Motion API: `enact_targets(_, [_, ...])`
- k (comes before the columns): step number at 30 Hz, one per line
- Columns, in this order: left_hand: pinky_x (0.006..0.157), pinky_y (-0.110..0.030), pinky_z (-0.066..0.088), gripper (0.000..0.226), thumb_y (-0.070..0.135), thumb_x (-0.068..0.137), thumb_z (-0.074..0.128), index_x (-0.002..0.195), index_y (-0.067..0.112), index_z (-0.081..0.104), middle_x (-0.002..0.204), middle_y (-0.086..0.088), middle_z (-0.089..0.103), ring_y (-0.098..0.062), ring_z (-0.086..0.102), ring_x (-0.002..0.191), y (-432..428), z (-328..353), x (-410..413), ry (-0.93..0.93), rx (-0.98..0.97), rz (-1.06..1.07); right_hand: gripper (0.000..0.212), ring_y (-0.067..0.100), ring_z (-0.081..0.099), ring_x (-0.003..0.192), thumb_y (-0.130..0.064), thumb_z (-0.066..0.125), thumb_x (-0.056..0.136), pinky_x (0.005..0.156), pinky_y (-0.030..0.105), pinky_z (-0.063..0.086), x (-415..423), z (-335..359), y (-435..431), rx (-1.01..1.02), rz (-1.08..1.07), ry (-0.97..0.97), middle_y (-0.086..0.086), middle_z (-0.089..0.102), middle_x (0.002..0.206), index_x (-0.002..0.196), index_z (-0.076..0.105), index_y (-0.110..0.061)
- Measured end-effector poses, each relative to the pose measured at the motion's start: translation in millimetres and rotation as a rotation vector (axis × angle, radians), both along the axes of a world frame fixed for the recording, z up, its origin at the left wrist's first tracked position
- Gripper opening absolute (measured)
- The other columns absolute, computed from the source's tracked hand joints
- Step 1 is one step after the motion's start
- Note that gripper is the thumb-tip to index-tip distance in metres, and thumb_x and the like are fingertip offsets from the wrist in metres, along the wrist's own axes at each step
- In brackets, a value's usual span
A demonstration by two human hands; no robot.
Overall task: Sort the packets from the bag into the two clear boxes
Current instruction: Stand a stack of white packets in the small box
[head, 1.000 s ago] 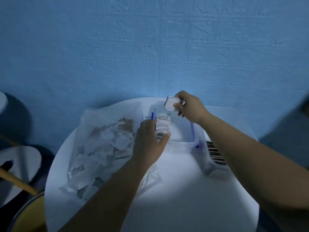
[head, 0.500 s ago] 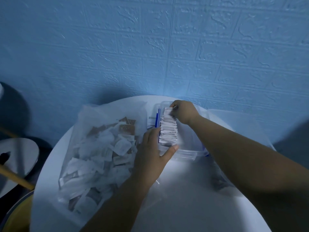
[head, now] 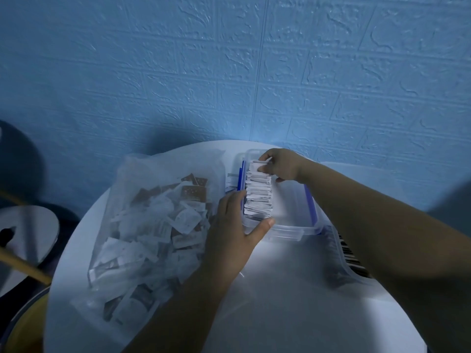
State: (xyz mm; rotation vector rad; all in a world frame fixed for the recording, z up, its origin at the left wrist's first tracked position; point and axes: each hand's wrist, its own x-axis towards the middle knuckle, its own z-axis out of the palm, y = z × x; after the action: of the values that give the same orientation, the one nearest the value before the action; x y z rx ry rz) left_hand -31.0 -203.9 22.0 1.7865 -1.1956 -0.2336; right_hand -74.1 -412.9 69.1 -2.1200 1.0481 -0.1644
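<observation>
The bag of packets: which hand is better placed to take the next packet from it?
Probably the left. The left hand rests at the near end of the packet row, right beside the bag; the right hand pinches the far end, across the clear box from the bag.

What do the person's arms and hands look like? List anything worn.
Both forearms are bare, with no sleeves in view. The left hand and right hand wear no gloves, and no ring, watch or bracelet shows.
</observation>
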Motion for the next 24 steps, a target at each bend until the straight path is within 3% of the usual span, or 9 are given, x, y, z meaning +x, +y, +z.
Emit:
enact_targets(3, [0.089,-0.014,0.033,0.06,0.042,0.077,0.069,0.129,0.024,0.044,0.13,0.009,0.045,0.001,0.038,0.115,0,-1,0,-0.001,-0.008,-0.004,0.027,0.02,0.058,0.089,-0.025,0.063,0.087,0.08,0.031,0.054,-5,2,-1,0.119,-0.03,-0.086,0.01,0.06,0.102,0.108,0.055,-0.01])
enact_targets(5, [0.088,-0.01,0.032,0.061,0.043,0.077,0.069,0.129,0.024,0.044,0.131,0.01,0.045,0.002,0.038,0.114,-1,-2,1,-0.001,-0.006,-0.008,0.016,0.019,0.06,0.086,-0.018,0.06,0.089,0.074,0.026,0.056,-9,4,-2,0.179,-0.023,-0.138,0.011,0.062,0.1,0.101,0.06,-0.009])
enact_targets(8, [0.081,0.005,0.022,0.062,0.043,0.076,0.069,0.13,0.023,0.043,0.132,0.009,0.044,0.008,0.034,0.11,-1,-4,2,-0.01,-0.007,-0.008,0.016,0.017,0.059,0.085,-0.014,0.064,0.086,0.064,0.022,0.055,-7,3,-1,0.085,-0.006,-0.116,0.013,0.065,0.099,0.1,0.066,-0.006])
enact_targets(10, [0.079,0.008,0.021,0.063,0.043,0.076,0.068,0.13,0.023,0.042,0.132,0.01,0.043,0.009,0.032,0.108,-1,-3,2,-0.004,-0.005,-0.008,0.015,0.017,0.059,0.085,-0.015,0.065,0.085,0.068,0.029,0.056,-4,1,0,-0.017,-0.039,-0.103,0.015,0.067,0.102,0.099,0.068,-0.009])
enact_targets(12, [0.081,0.003,0.023,0.063,0.043,0.076,0.069,0.13,0.025,0.043,0.131,0.011,0.044,0.007,0.035,0.109,-1,-3,2,0.011,-0.01,-0.01,0.014,0.019,0.058,0.081,-0.017,0.064,0.087,0.073,0.036,0.055,-1,0,0,-0.064,-0.085,-0.111,0.016,0.068,0.1,0.098,0.07,-0.011])
enact_targets(15, [0.085,-0.008,0.028,0.063,0.044,0.076,0.069,0.13,0.025,0.042,0.132,0.01,0.044,0.003,0.038,0.111,-1,-3,1,0.015,0.0,-0.005,0.018,0.019,0.058,0.078,-0.017,0.061,0.089,0.073,0.035,0.055,1,1,3,-0.068,-0.111,-0.091,0.013,0.066,0.09,0.1,0.069,-0.007])
enact_targets(19, [0.077,0.008,0.021,0.062,0.042,0.076,0.069,0.13,0.024,0.043,0.131,0.009,0.045,0.01,0.033,0.104,0,-3,2,0.007,-0.006,-0.009,0.023,0.021,0.059,0.078,-0.02,0.057,0.091,0.072,0.031,0.055,-1,2,5,0.075,-0.171,-0.142,0.011,0.061,0.092,0.103,0.065,-0.001])
enact_targets(22, [0.077,0.008,0.021,0.061,0.041,0.077,0.069,0.13,0.024,0.043,0.131,0.009,0.045,0.01,0.032,0.105,0,-3,2,0.008,-0.015,-0.006,0.008,0.017,0.058,0.065,-0.014,0.061,0.088,0.068,0.031,0.055,-2,0,4,0.072,-0.211,-0.189,0.012,0.062,0.088,0.086,0.064,-0.007])
enact_targets(24, [0.076,0.008,0.021,0.062,0.041,0.077,0.069,0.131,0.024,0.043,0.132,0.009,0.044,0.011,0.032,0.105,-1,-3,1,0.01,-0.014,-0.009,0.013,0.016,0.059,0.064,-0.01,0.066,0.084,0.069,0.032,0.055,-2,-1,3,0.058,-0.245,-0.206,0.012,0.062,0.085,0.072,0.06,-0.012])
